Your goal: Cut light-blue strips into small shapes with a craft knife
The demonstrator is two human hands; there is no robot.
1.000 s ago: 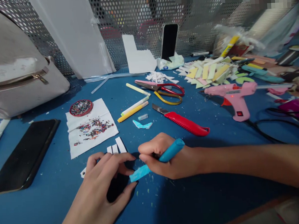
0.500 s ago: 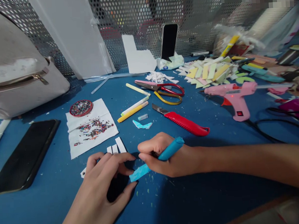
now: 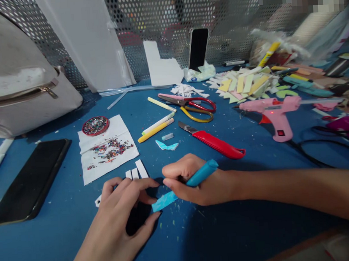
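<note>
A blue marker (image 3: pixel 202 173) is gripped by my right hand (image 3: pixel 191 184), its tip end hidden behind the fingers. Under that hand, a narrow strip coloured light blue (image 3: pixel 164 201) lies on the blue table, its right end covered by my fingers. My left hand (image 3: pixel 123 211) is curved around the strip's left end, thumb and a fingertip pressed against it. Several white strips (image 3: pixel 141 169) stick out beyond the left knuckles. Further off are a blue-coloured scrap (image 3: pixel 167 145) and a small translucent cap (image 3: pixel 167 136).
A red utility knife (image 3: pixel 217 144), scissors (image 3: pixel 190 102) and coloured markers (image 3: pixel 156 130) lie ahead. Left are paper with beads (image 3: pixel 108 149), a phone (image 3: pixel 31 181) and a bag (image 3: pixel 25 76). A pink glue gun (image 3: pixel 279 113) with a cable is right, paper pieces (image 3: pixel 245 84) behind.
The marker's back end has shifted slightly right with my right hand. My left hand stays at the strip's left end; the whole view has moved a little.
</note>
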